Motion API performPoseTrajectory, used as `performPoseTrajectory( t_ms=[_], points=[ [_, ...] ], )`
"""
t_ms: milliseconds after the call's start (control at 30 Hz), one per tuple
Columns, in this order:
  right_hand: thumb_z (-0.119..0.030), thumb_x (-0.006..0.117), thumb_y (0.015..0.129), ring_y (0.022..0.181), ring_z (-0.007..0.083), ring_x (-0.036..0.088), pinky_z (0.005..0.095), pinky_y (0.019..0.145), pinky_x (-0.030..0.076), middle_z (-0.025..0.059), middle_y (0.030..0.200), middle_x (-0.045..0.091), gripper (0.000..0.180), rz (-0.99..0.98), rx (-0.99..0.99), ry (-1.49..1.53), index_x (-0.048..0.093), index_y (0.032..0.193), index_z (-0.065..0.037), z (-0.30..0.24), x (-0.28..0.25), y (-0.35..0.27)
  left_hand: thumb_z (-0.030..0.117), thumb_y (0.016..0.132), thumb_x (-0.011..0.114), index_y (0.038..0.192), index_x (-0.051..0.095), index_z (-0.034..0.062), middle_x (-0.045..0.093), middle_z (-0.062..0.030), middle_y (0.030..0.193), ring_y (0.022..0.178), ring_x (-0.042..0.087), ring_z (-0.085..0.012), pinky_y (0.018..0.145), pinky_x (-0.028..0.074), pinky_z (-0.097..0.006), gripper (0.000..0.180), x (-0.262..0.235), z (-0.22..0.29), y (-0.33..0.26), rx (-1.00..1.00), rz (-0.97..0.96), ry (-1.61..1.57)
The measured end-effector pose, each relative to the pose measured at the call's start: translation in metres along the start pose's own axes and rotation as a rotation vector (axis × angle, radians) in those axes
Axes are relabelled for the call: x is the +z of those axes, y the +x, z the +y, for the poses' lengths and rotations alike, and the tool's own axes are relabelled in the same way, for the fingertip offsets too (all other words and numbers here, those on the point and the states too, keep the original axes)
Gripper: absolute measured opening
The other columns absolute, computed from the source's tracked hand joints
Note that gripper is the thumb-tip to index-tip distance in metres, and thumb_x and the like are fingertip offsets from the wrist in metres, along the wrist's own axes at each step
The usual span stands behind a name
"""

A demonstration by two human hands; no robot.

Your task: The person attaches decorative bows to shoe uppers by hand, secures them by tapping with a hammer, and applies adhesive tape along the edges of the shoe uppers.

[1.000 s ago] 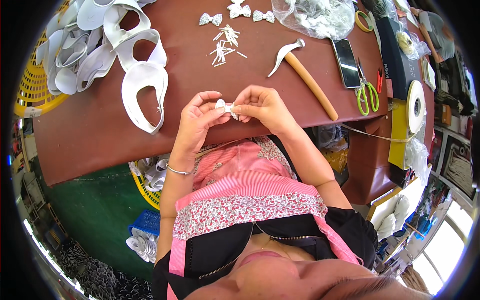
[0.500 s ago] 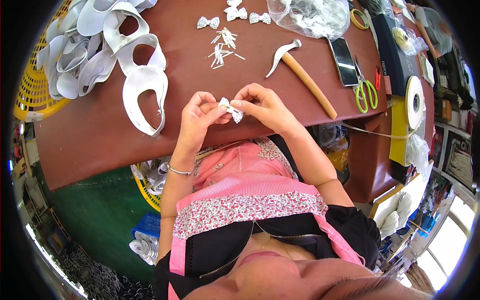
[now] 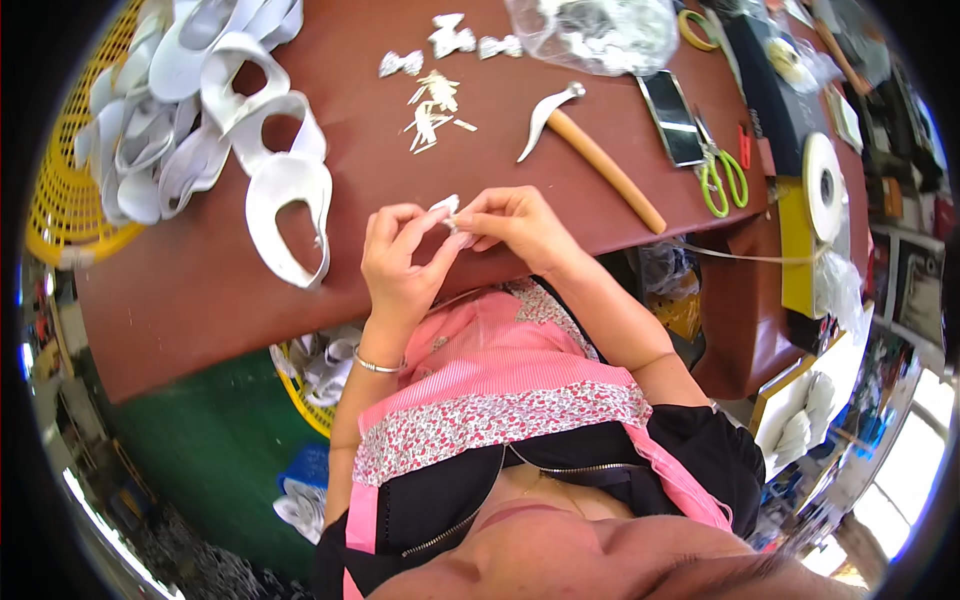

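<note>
Near the table's front edge, a small silvery-white bow is pinched between the fingertips of both hands. My left hand grips it from the left, thumb and fingers bent around its edge. From the other side my right hand has thumb and forefinger pressed at its middle; the fingers partly cover the bow. Beyond the hands lies a loose pile of short, thin pale strips. Behind the pile are several similar bows on the brown table.
To the right lie a hammer with a wooden handle, a black phone and green-handled scissors. White cut shoe pieces spread at left beside a yellow basket. A clear plastic bag sits at the back.
Both hands have tilted the bow, and the left hand's fingers have opened out somewhat around it. The view has shifted slightly, so the table items appear further left.
</note>
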State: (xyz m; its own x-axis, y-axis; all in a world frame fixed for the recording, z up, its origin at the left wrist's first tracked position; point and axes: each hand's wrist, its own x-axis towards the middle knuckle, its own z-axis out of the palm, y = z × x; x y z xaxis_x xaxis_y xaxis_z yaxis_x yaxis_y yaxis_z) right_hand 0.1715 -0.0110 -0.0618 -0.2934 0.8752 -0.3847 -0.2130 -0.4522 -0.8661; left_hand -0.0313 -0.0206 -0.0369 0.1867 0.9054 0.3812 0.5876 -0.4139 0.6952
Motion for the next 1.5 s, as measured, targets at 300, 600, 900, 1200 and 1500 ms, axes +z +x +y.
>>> performPoseTrajectory(
  t_ms=[300, 600, 900, 1200, 1500],
  points=[
    [-0.032, 0.089, 0.082, 0.127, 0.0444, 0.059, 0.0502, 0.106, 0.051, 0.0238, 0.131, 0.068, 0.057, 1.233, -0.697, -1.385, 0.068, 0.126, -0.002, -0.061, -0.163, 0.007, 0.010, 0.082, 0.090, 0.114, 0.077, 0.0073, 0.074, -0.0082, 0.105, 0.095, 0.069, -0.0270, 0.085, 0.056, -0.041, 0.035, 0.022, -0.024, -0.011, 0.114, -0.062, 0.074],
    [-0.057, 0.094, 0.066, 0.128, 0.0442, 0.057, 0.0506, 0.109, 0.049, 0.0284, 0.132, 0.064, 0.089, 0.842, 0.071, -1.366, 0.070, 0.125, 0.005, -0.112, -0.232, 0.004, 0.013, 0.082, 0.093, 0.115, 0.071, 0.0045, 0.070, -0.0054, 0.101, 0.088, 0.064, -0.0196, 0.083, 0.053, -0.035, 0.041, 0.029, -0.037, -0.016, 0.012, -0.071, 0.022],
    [-0.044, 0.099, 0.066, 0.128, 0.0394, 0.043, 0.0521, 0.115, 0.034, 0.0219, 0.131, 0.053, 0.098, 1.501, -0.898, -0.899, 0.050, 0.137, 0.003, -0.145, -0.297, 0.052, 0.008, 0.081, 0.089, 0.113, 0.072, 0.0027, 0.067, -0.0057, 0.098, 0.087, 0.061, -0.0209, 0.082, 0.051, -0.036, 0.036, 0.025, -0.032, -0.004, 0.046, -0.119, -0.018],
    [-0.038, 0.096, 0.072, 0.132, 0.0446, 0.038, 0.0553, 0.117, 0.035, 0.0266, 0.138, 0.042, 0.102, 1.721, -0.699, -0.944, 0.034, 0.143, 0.003, -0.136, -0.339, 0.079, 0.009, 0.080, 0.090, 0.111, 0.074, 0.0070, 0.071, -0.0039, 0.100, 0.088, 0.063, -0.0206, 0.086, 0.050, -0.037, 0.035, 0.025, -0.035, -0.009, -0.008, -0.115, -0.048],
    [-0.034, 0.096, 0.072, 0.130, 0.0459, 0.044, 0.0541, 0.112, 0.045, 0.0245, 0.139, 0.043, 0.102, 1.759, -0.608, -0.931, 0.035, 0.146, 0.001, -0.139, -0.338, 0.079, 0.005, 0.081, 0.089, 0.111, 0.074, 0.0031, 0.069, -0.0055, 0.100, 0.087, 0.062, -0.0196, 0.082, 0.051, -0.035, 0.033, 0.026, -0.031, -0.005, 0.018, -0.112, -0.058]
  ],
)
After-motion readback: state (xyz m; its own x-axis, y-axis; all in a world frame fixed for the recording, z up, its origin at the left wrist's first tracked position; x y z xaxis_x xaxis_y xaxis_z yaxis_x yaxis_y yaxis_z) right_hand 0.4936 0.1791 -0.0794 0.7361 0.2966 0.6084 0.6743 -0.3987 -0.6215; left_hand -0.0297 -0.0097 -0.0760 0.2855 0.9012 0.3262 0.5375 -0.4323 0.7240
